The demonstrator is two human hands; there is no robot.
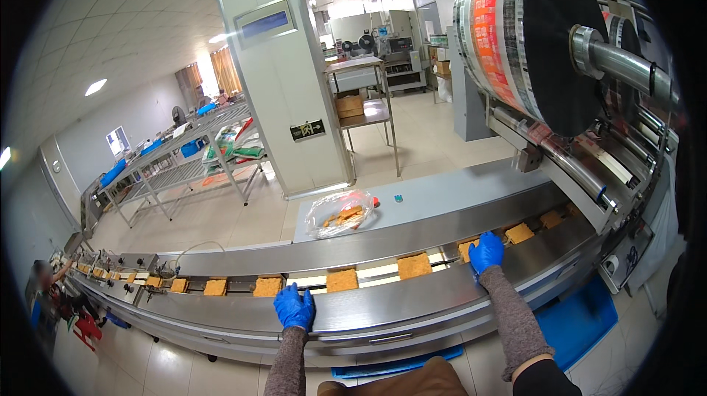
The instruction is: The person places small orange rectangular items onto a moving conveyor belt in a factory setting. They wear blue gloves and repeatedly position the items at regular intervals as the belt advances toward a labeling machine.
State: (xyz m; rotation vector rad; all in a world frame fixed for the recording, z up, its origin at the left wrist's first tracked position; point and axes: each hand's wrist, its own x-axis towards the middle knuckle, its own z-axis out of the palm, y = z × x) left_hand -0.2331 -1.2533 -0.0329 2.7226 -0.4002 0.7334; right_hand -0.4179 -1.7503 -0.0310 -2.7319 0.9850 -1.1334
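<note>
My left hand (294,308), in a blue glove, rests on the near steel edge of the conveyor (368,312), fingers apart and holding nothing. Just beyond its fingertips lies a golden-brown square food cake (267,287) with a rough surface. Farther right, my right hand (486,252), also blue-gloved, reaches over the channel with its fingers curled at the edge of another square cake (464,250), partly covering it. Between the hands sit two more cakes, one at the middle (342,280) and one nearer the right hand (414,266). Beyond the right hand is a further cake (520,233).
A large printed film roll (508,42) hangs above rollers at the right. A clear plastic bag (340,213) with orange-brown pieces lies on the grey ledge (434,193). Blue trays (578,326) are under the conveyor. Another person (51,278) is at the far left end.
</note>
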